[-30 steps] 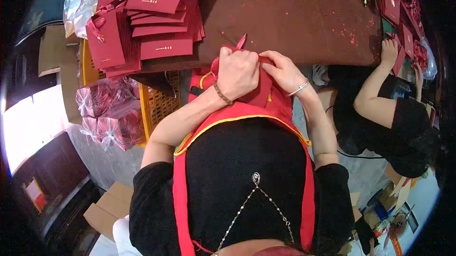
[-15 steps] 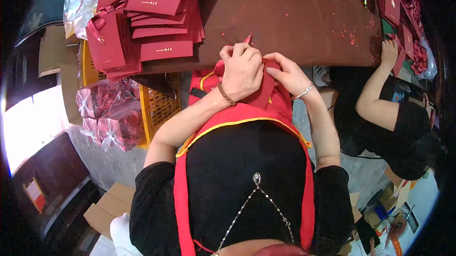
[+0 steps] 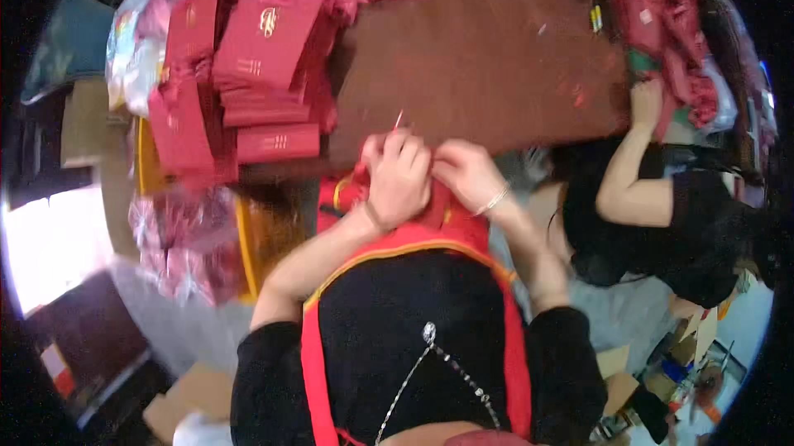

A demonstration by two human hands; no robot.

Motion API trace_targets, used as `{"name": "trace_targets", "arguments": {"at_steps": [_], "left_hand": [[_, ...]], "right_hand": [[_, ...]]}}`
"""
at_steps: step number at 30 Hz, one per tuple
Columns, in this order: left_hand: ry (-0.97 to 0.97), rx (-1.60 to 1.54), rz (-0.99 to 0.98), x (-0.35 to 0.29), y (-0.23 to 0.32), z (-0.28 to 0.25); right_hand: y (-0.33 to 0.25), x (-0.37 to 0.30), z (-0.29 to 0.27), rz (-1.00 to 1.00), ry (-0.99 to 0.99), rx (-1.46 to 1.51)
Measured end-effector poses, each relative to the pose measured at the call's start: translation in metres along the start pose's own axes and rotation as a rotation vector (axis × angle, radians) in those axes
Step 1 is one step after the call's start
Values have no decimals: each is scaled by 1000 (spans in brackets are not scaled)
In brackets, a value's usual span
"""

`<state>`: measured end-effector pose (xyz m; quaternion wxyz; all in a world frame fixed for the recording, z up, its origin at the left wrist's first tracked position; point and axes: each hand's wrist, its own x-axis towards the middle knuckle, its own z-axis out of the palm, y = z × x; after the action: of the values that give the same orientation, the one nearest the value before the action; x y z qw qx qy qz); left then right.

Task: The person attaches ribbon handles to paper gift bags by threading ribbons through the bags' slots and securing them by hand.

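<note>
My left hand (image 3: pixel 399 180) is closed at the table's near edge, its fingers curled down over a red ribbon (image 3: pixel 399 121) whose tip pokes up past the knuckles. Close beside it, my right hand (image 3: pixel 470 175) pinches the edge of a dark red paper gift bag (image 3: pixel 436 213), held upright over my red apron (image 3: pixel 389 241). Both hands cover most of the bag, and motion blur hides the fingertips. To the left, stacked dark red gift bags (image 3: pixel 263 45) with gold print lie on the table.
The brown tabletop (image 3: pixel 463 49) bears red specks and a yellow marker (image 3: pixel 595 19). A yellow crate (image 3: pixel 248 252) and plastic-wrapped red packs (image 3: pixel 190 239) stand below left. At right, a co-worker's arm (image 3: pixel 633 186) reaches toward more red bags (image 3: pixel 641 20).
My view has shifted, so the table and stacks sit lower in the picture and more red ribbons show at the back. Both hands keep their grip on the bag and ribbon.
</note>
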<state>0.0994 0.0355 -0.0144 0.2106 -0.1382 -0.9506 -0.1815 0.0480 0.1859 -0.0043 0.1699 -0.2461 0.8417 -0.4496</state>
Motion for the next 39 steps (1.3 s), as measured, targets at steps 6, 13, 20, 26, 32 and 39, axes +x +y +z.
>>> {"name": "trace_targets", "arguments": {"at_steps": [6,13,20,26,32,39], "left_hand": [[-132,97,87,-21,-11,-10],[-225,44,264,-12,-30,-17],[-500,-625,-288,22,-46,-36],[-1052,-923,-403,45,-86,-10],[-1093,-1134,-490,54,-87,0],[-970,-1159,-722,41,-81,-19]], "right_hand": [[16,-10,27,25,-107,-11],[27,-4,25,2,-148,48],[6,-2,16,-32,-135,6],[7,-1,43,-38,-15,-68],[12,-5,42,-122,87,32],[2,-11,59,-190,145,38]]}}
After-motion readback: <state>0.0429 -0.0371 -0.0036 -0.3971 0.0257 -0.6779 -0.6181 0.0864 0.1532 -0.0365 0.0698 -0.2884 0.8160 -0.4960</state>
